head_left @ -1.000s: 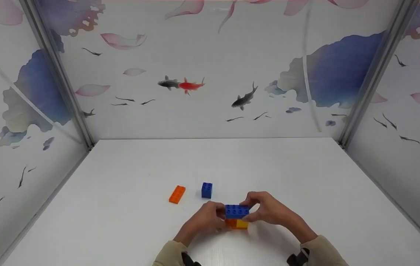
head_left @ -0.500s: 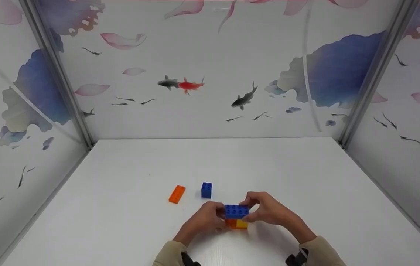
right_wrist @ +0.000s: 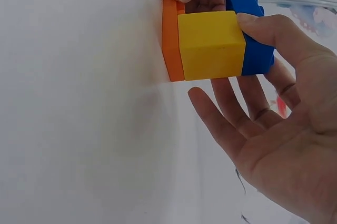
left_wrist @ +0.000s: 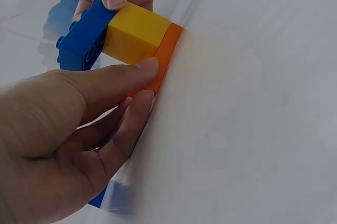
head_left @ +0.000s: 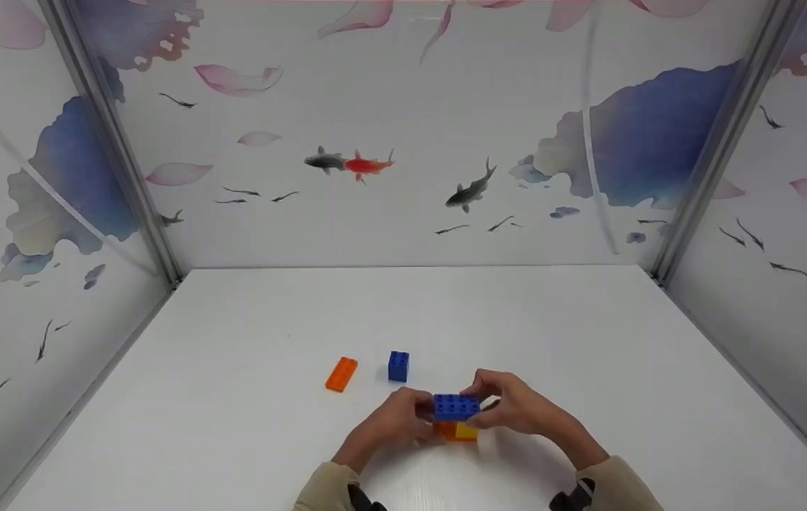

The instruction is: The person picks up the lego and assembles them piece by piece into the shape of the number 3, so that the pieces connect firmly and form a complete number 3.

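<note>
A small stack of toy building bricks stands on the white table between the hands. Its base is a flat orange brick (left_wrist: 167, 50), with a yellow brick (right_wrist: 211, 45) on one end. Across the top lies a blue brick (head_left: 456, 407), its far end overhanging in the left wrist view. My left hand (head_left: 394, 420) pinches the orange base by its uncovered end. With thumb and fingers my right hand (head_left: 517, 406) grips the blue brick, the thumb lying at its seam with the yellow one. The right hand's lower fingers are spread beside the stack.
Beyond the left hand lie a loose flat orange brick (head_left: 341, 374) and a small upright blue brick (head_left: 398, 366). White panels (head_left: 403, 234) printed with fish and petals enclose the table (head_left: 233, 426) at the back and both sides.
</note>
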A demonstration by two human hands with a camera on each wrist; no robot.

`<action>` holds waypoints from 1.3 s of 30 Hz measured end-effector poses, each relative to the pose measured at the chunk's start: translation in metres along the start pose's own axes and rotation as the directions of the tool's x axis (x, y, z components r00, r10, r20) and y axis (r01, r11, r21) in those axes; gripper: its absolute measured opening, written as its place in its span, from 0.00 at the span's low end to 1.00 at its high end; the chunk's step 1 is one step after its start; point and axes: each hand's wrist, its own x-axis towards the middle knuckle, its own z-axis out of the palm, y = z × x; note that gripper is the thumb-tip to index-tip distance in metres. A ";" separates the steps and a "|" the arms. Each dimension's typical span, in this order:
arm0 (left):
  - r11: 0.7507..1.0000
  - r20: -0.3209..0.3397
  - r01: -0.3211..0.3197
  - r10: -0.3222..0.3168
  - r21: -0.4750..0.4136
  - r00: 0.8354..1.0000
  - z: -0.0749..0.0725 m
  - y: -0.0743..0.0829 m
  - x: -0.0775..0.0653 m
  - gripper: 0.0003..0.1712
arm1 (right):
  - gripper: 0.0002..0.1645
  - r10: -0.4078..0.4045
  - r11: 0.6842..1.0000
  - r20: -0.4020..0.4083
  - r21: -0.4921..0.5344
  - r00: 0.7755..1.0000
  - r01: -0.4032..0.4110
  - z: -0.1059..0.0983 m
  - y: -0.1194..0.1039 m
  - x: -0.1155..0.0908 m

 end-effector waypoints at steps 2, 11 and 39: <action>1.000 0.003 -0.003 0.003 0.010 1.000 -0.002 0.001 0.000 0.16 | 0.16 -0.004 1.000 0.005 0.016 1.000 0.004 0.000 0.000 0.000; 0.997 -0.008 -0.025 0.024 -0.073 1.000 -0.025 -0.002 -0.005 0.17 | 0.18 0.025 1.000 -0.012 0.009 1.000 -0.025 0.003 0.003 0.003; 0.984 -0.483 -0.121 0.043 -0.132 0.875 -0.048 -0.038 0.003 0.28 | 0.26 0.150 0.989 0.043 0.001 0.988 -0.150 0.004 0.007 0.001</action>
